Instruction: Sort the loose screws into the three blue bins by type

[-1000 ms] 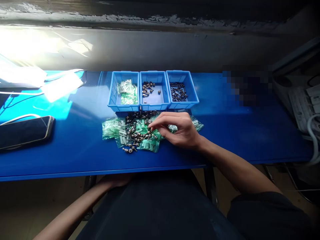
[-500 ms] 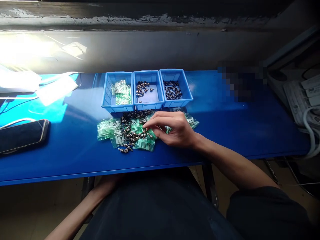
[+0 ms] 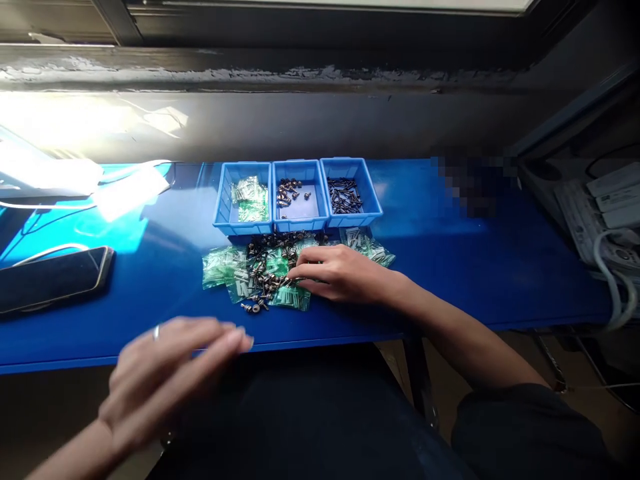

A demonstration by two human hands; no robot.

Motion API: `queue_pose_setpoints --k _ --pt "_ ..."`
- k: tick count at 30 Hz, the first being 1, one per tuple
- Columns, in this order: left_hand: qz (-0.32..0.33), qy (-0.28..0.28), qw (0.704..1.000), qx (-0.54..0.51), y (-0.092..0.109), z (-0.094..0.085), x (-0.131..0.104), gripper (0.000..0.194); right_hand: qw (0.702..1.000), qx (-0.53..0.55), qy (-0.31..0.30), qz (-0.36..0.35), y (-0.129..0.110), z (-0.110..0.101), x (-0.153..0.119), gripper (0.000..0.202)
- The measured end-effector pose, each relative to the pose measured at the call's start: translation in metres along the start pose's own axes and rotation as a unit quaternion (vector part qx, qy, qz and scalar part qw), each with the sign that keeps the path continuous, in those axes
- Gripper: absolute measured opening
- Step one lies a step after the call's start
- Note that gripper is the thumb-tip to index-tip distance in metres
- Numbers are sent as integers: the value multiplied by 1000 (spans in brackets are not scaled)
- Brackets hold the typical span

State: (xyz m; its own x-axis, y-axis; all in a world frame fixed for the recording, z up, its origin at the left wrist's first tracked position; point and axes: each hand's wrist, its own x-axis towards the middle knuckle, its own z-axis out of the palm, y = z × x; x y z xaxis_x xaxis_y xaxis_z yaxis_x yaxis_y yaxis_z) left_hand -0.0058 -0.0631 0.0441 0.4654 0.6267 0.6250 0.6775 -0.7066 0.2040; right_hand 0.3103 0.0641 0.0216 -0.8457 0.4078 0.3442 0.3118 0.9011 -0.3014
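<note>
My right hand (image 3: pixel 335 273) is over the heap on the blue table, palm down and fingers slightly apart. Its fingertips touch the short metal thumb screws (image 3: pixel 267 283); no held piece shows. Small green-tinted zip bags (image 3: pixel 225 263) of pale plastic pieces lie around and under the screws. My left hand (image 3: pixel 170 380), ringed and a little blurred, hovers at the table's front edge. Its fingers are stretched out, with thumb and forefinger tips close together and nothing visible between them. Behind the heap stand three blue bins: one with bags (image 3: pixel 219 207), one with thumb screws (image 3: pixel 300 225), one with long dark screws (image 3: pixel 373 200).
A phone (image 3: pixel 55 280) lies at the left of the blue table (image 3: pixel 475 267), with a white cable near it. Bright light falls on papers (image 3: pixel 133 193) at the back left. White boxes and a thick cable (image 3: pixel 613 280) are at the far right.
My left hand has risen from below the table to its front edge. My right hand has lowered onto the heap, its pinched fingers now more spread. The camera view has tilted up slightly.
</note>
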Motion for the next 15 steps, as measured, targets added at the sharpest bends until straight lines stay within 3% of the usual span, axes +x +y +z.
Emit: queue_pose_setpoints --k 2,3,4,6,7,10,15 --pt "44 140 988 41 -21 24 60 21 1000 3 15 -11 1 -1 0 19" --pt "85 161 983 14 -33 38 88 18 1000 4 25 -15 1 -1 0 18" --pt "106 155 982 -18 -45 52 112 16 999 3 37 -18 1 -1 0 18" --pt "95 93 990 -38 -65 76 146 13 998 -1 62 -18 0 0 0 18" --pt "85 58 994 -27 -72 85 155 23 997 -3 77 -15 -1 0 0 19" --pt "96 25 994 50 -84 97 159 22 989 36 142 -4 -4 0 0 18" --pt "182 -37 977 100 -96 92 138 15 954 162 240 74 -4 -9 1 20"
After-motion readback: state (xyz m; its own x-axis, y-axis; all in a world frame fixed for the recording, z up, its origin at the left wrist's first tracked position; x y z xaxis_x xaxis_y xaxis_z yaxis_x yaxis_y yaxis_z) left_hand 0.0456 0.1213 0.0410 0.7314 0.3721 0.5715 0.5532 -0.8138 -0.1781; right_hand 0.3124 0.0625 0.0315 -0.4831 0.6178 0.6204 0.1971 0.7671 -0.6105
